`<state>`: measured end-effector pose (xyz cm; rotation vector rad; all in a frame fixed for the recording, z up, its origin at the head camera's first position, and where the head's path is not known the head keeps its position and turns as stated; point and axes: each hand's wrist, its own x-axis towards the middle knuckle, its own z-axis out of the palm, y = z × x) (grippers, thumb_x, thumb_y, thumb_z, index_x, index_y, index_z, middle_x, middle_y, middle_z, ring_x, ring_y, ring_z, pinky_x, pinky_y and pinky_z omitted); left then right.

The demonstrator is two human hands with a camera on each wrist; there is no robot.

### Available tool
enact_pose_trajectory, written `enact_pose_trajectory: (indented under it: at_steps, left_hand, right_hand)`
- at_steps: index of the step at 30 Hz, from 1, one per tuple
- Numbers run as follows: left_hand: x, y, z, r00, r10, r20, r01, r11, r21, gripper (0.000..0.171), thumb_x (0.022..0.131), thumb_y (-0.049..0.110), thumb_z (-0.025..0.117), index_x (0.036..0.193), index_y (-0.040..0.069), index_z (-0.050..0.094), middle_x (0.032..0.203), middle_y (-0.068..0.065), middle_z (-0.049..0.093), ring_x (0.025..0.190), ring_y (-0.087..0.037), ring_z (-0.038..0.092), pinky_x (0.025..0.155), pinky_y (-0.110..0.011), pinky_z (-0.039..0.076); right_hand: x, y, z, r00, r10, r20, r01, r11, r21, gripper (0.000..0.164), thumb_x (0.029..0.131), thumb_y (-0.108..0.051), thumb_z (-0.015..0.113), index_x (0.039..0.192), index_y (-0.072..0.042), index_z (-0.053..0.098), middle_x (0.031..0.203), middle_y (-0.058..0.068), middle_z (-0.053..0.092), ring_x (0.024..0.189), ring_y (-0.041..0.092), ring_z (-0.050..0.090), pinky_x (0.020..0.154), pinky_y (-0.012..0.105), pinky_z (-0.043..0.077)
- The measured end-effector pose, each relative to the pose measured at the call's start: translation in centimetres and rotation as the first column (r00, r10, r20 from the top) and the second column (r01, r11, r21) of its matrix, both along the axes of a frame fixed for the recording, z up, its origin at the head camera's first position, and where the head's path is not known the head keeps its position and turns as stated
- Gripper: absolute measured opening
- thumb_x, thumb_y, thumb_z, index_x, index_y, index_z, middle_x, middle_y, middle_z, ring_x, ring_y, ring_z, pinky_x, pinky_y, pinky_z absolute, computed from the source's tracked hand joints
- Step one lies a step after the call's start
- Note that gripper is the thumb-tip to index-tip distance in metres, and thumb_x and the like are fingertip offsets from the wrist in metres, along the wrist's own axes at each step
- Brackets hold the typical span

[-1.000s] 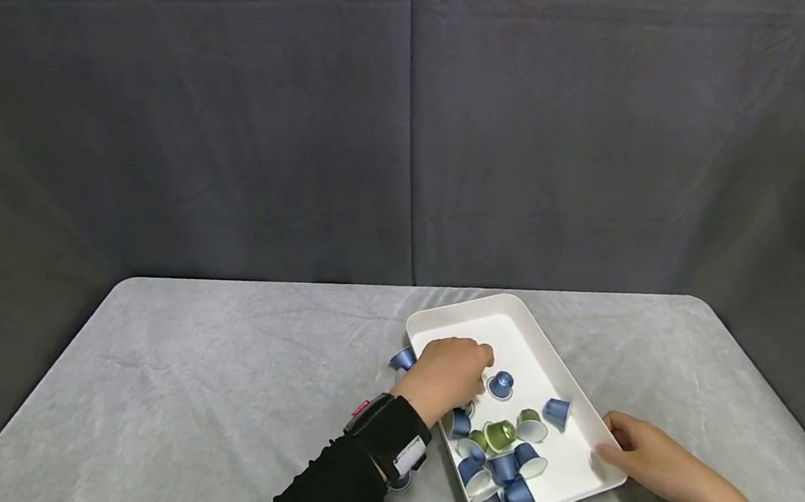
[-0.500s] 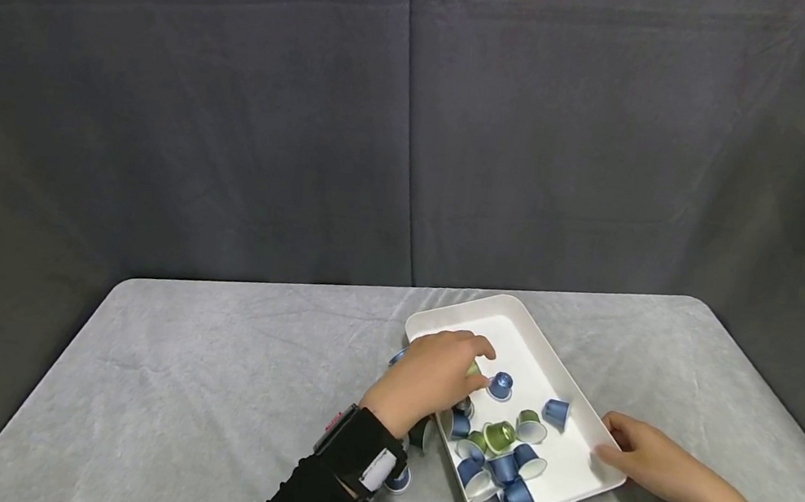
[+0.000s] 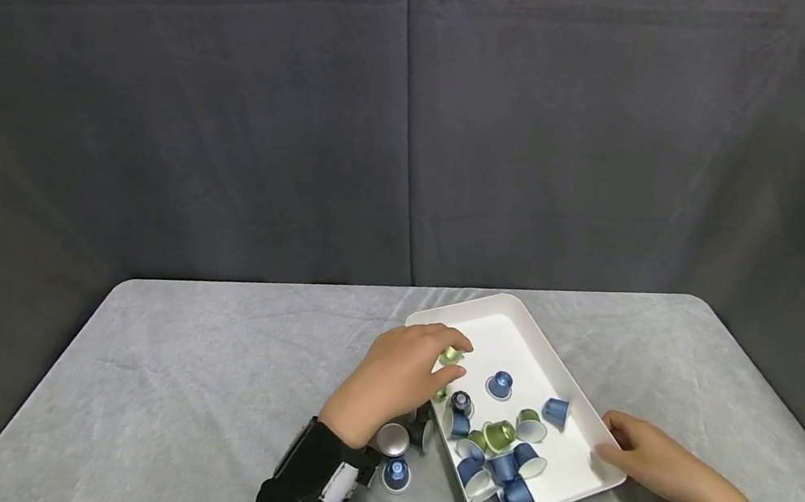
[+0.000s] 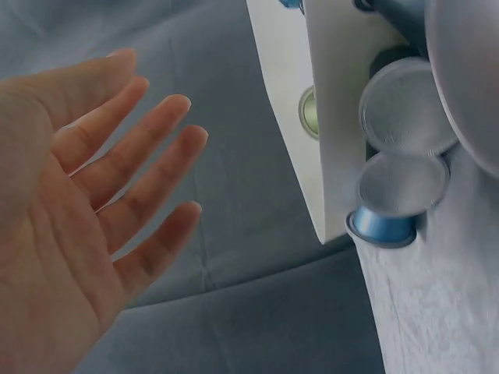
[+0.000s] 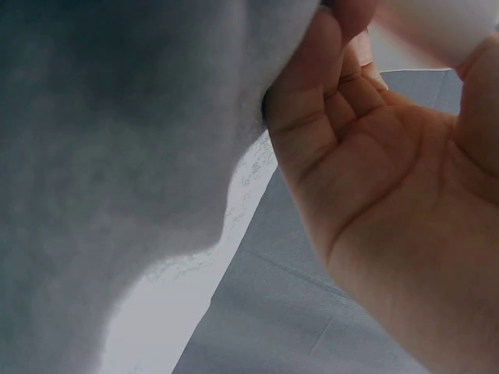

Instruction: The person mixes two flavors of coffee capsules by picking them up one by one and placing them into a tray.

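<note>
A white tray (image 3: 547, 348) sits at an angle on the table and holds blue, green and dark coffee capsules, most bunched toward its near end. Above its left rim is my left hand (image 3: 397, 373), fingers loosely spread with nothing in them, as the left wrist view of the hand (image 4: 101, 187) also shows. A green capsule (image 3: 450, 356) lies in the tray, seen between thumb and fingers. At the tray's right corner my right hand (image 3: 653, 457) pinches the rim, thumb on top; in the right wrist view the fingers (image 5: 304, 101) curl at the edge.
Outside the tray's left side, partly behind the left wrist, are several capsules, among them a blue capsule (image 3: 396, 474) and one with its pale lid (image 3: 393, 440) showing. The grey-covered table (image 3: 196, 393) ends at a dark grey curtain (image 3: 275, 131).
My left hand has drawn back leftward from over the tray and its fingers have opened, uncovering green capsules in the tray and capsules beside it. The right hand and tray stay put.
</note>
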<state>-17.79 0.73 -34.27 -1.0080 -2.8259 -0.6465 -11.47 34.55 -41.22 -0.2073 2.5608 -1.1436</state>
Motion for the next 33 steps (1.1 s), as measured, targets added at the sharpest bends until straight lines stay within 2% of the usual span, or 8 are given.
enact_pose_trajectory:
  at_steps: [7, 12, 18, 23, 33]
  left_hand:
    - [0.4, -1.3, -0.2, 1.0, 0.003, -0.004, -0.003, 1.0, 0.01, 0.028, 0.094, 0.027, 0.07, 0.12, 0.021, 0.068, 0.12, 0.006, 0.068, 0.107, -0.015, 0.064, 0.088, -0.037, 0.05]
    - [1.1, -2.0, -0.7, 1.0, 0.015, 0.012, -0.015, 1.0, -0.024, 0.027, 0.093, 0.029, 0.07, 0.12, 0.021, 0.069, 0.122, 0.005, 0.067, 0.108, -0.018, 0.064, 0.09, -0.039, 0.05]
    - [1.9, -2.9, -1.5, 0.999, 0.029, 0.014, -0.028, 0.999, -0.043, 0.025, 0.092, 0.031, 0.072, 0.114, 0.021, 0.071, 0.117, 0.004, 0.068, 0.104, -0.019, 0.065, 0.09, -0.041, 0.049]
    - [2.0, -3.5, -2.0, 0.999, 0.035, 0.015, -0.035, 0.998, -0.045, 0.021, 0.09, 0.028, 0.074, 0.11, 0.021, 0.073, 0.115, 0.004, 0.068, 0.104, -0.019, 0.065, 0.087, -0.041, 0.051]
    - [2.3, -4.4, -1.5, 0.994, 0.067, 0.091, -0.061, 0.996, -0.068, 0.025, 0.088, 0.03, 0.076, 0.109, 0.017, 0.072, 0.107, 0.001, 0.068, 0.092, -0.015, 0.063, 0.077, -0.037, 0.051]
  right_hand:
    - [0.0, -0.2, 0.0, 1.0, -0.001, 0.005, 0.001, 1.0, -0.011, 0.014, 0.095, -0.008, 0.061, 0.102, 0.003, 0.054, 0.083, 0.005, 0.063, 0.068, 0.013, 0.053, 0.054, 0.028, 0.046]
    - [0.0, -0.2, 0.0, 1.0, 0.006, 0.0, -0.006, 1.0, -0.011, 0.014, 0.095, -0.008, 0.061, 0.102, 0.003, 0.054, 0.083, 0.005, 0.063, 0.068, 0.013, 0.053, 0.055, 0.027, 0.046]
    - [0.0, -0.1, 0.0, 1.0, 0.005, 0.005, -0.005, 1.0, -0.007, 0.014, 0.096, -0.008, 0.061, 0.102, 0.003, 0.055, 0.084, 0.005, 0.064, 0.068, 0.013, 0.054, 0.054, 0.028, 0.046]
    - [0.0, -0.1, 0.0, 1.0, 0.0, 0.008, 0.0, 1.0, -0.004, 0.015, 0.096, -0.008, 0.06, 0.103, 0.004, 0.055, 0.085, 0.006, 0.064, 0.069, 0.014, 0.054, 0.055, 0.028, 0.047]
    - [0.0, -0.3, 0.1, 1.0, -0.011, -0.002, 0.011, 0.999, 0.031, 0.015, 0.096, -0.009, 0.061, 0.103, 0.002, 0.055, 0.085, 0.005, 0.064, 0.069, 0.015, 0.053, 0.055, 0.028, 0.046]
